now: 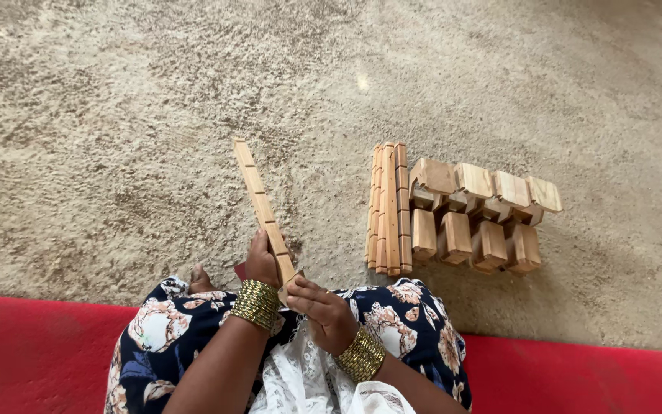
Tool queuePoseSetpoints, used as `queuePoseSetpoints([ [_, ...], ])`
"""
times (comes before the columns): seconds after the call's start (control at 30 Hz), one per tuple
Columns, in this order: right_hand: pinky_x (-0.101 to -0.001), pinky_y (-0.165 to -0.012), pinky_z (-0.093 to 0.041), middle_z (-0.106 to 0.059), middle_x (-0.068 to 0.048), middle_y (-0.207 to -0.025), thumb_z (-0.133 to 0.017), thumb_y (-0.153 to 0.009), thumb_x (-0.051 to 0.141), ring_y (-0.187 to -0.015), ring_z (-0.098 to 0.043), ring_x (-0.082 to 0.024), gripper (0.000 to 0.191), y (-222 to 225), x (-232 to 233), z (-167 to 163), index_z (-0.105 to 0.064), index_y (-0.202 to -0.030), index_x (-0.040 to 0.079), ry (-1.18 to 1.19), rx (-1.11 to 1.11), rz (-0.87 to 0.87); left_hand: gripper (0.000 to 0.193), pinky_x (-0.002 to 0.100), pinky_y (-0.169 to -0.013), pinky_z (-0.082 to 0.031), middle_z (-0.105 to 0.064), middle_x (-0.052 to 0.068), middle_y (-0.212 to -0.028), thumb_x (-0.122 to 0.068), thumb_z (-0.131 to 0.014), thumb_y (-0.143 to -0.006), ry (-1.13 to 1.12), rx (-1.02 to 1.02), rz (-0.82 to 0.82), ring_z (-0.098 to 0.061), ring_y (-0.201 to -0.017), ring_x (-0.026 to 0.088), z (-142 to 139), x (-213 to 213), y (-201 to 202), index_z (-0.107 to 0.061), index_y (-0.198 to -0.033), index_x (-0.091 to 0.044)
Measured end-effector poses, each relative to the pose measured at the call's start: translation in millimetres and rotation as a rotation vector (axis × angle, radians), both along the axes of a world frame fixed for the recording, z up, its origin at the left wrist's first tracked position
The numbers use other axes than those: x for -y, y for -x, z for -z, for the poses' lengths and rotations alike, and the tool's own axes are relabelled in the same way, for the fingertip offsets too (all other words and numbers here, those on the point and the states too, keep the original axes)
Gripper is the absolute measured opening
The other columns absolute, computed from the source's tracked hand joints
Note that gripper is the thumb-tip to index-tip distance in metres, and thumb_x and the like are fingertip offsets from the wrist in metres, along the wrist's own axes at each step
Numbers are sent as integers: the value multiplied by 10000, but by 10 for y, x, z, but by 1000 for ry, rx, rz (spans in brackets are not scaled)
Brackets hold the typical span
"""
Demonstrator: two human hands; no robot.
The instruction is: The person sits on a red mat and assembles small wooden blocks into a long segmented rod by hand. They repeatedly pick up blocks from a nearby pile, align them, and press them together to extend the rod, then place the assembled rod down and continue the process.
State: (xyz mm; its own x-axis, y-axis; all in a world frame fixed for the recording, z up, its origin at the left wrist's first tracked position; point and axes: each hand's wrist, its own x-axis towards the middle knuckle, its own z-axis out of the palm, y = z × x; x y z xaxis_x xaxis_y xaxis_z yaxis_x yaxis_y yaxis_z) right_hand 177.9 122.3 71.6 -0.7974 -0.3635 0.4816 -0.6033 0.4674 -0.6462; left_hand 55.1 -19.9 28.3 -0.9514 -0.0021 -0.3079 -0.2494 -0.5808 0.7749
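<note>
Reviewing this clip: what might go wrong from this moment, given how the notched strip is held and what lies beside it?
1. Both the left hand and the right hand grip only the near end of the notched wooden strip, so the long free end may wobble or slip.
2. If it swings sideways, it might strike the bundle of strips on the floor and scatter it against the wooden blocks.

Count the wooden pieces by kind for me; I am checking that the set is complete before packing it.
Notched wooden strip in both hands: 1
Notched strips stacked on the floor: about 5; edges overlap, so not certain
Chunky wooden blocks: 8 visible, in two rows
Total: about 14
</note>
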Motion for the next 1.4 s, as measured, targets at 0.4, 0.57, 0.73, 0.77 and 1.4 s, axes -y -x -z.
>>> queuePoseSetpoints([
  [0.4, -386, -1011, -584, -689, -160, -1247, -492, -1024, -10, -1260, -606, -305, 257, 215, -72, 99, -733, -1101, 31, -115, -19, 135, 450, 285, -549, -568, -582, 90, -819, -376, -299, -1078, -140, 204, 212, -584, -639, 157, 26, -204, -200, -544, -1044, 0],
  [0.57, -378, -983, -603, -692, -193, -1229, -433, -990, -53, -1268, -598, -339, 314, 97, -27, 196, -725, -1082, 15, -85, -5, 48, 491, 259, -585, -562, -642, 72, -825, -360, -266, -1063, 342, -74, 184, -624, -659, 138, 34, -115, -91, -614, -1043, -14],
  [0.73, -394, -1030, -583, -722, -162, -1191, -470, -1034, -23, -1235, -638, -310, 248, 408, -159, 434, -710, -1067, 29, -214, -124, 249, 423, 287, -546, -535, -613, 116, -840, -319, -260, -1072, 16, 307, 289, -570, -637, 179, -48, -290, -232, -540, -1087, -3],
  [0.77, -400, -1051, -573, -716, -160, -1204, -463, -1038, -24, -1245, -635, -308, 248, 491, -230, 462, -703, -1063, 30, -229, -132, 277, 425, 287, -593, -557, -623, 117, -862, -300, -259, -1073, 63, 239, 337, -593, -669, 180, -34, -329, -260, -550, -1092, 10],
  [1.4, -352, -1014, -551, -679, -66, -1289, -577, -942, 24, -1234, -628, -241, 296, 732, -410, 507, -719, -1174, 143, -233, 67, 462, 359, 281, -629, -539, -636, 86, -845, -255, -350, -1046, 35, 120, 381, -608, -689, 154, 202, -598, -332, -622, -1149, -43],
])
